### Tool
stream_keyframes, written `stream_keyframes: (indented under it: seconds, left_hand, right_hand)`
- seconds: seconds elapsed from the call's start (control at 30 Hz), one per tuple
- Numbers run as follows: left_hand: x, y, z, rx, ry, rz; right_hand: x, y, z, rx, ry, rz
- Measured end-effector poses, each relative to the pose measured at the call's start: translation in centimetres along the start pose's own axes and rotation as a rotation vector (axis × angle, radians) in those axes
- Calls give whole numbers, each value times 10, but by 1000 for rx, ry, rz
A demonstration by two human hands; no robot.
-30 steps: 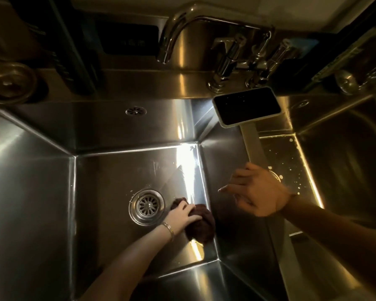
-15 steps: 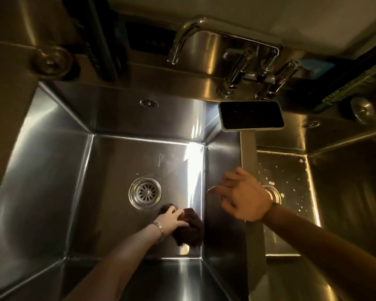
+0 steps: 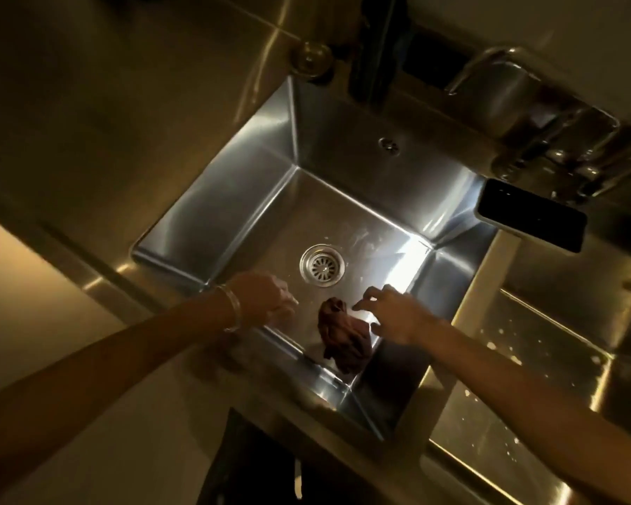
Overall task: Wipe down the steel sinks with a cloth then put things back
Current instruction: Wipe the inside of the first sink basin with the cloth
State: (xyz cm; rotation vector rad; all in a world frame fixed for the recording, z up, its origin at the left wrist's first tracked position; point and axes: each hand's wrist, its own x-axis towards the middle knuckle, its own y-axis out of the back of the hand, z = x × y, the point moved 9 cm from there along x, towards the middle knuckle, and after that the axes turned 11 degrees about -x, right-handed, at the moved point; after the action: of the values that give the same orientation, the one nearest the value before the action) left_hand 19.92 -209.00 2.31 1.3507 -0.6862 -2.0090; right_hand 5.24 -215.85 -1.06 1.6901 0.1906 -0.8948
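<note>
Cloth (image 3: 345,337) lies crumpled on the left sink (image 3: 234,213) floor, near-right of the drain (image 3: 322,264). Left hand (image 3: 266,298) loosely curled, holding nothing. Right hand (image 3: 394,315) fingers spread, just beside the cloth; contact unclear.

dark phone (image 3: 530,214) on the divider, round stopper (image 3: 311,57) on counter

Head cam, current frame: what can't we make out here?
- Tap and handles: motion-blurred, head view.
- Right sink: cut off by the frame's right edge; its drain is not visible.
- Right hand on the cloth: grip unclear, dim.
- Left hand: fingertips blurred.
- Phone: screen dark.
</note>
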Motion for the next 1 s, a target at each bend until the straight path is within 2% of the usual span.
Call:
stream_keyframes:
  seconds: [0.07,0.17,0.27,0.3,0.4,0.5,0.6,0.73,0.77,0.8,0.9,0.93,1.0]
  left_hand:
    - [-36,-5,-21,83,52,83]
    - [-77,-13,-43,57,110,262]
    - [-107,-8,-49,96,75,540]
    - [-113,-8,-50,110,60,584]
    - [-114,-10,-63,112,43,597]
    - [-109,-10,-96,27,147,507]
    - [-107,-6,-117,-69,209,490]
    - [-111,1,-113,-55,164,592]
    - [-113,2,-114,-68,166,593]
    - [-113,2,-116,-86,174,587]
    - [-113,4,-117,-101,189,598]
    - [-113,4,-117,-99,186,602]
    - [-112,4,-117,-103,186,597]
  right_hand:
    - [28,-16,-32,-64,129,-50]
    - [63,-56,-64,-269,289,-103]
    - [82,-106,-58,-138,134,-157]
    - [85,-121,-53,-73,53,-197]
    - [94,-151,-38,192,-136,-293]
    - [105,-162,-33,360,-236,-270]
    - [108,-168,-59,246,-233,-211]
    - [127,-151,-108,-96,158,-70]
    - [135,-144,-105,-125,198,-58]
    - [143,-138,-96,-126,165,-56]
    - [153,-126,-66,64,-203,-39]
    - [155,-123,-71,52,-223,-29]
    - [161,-129,-94,-70,-14,-3]
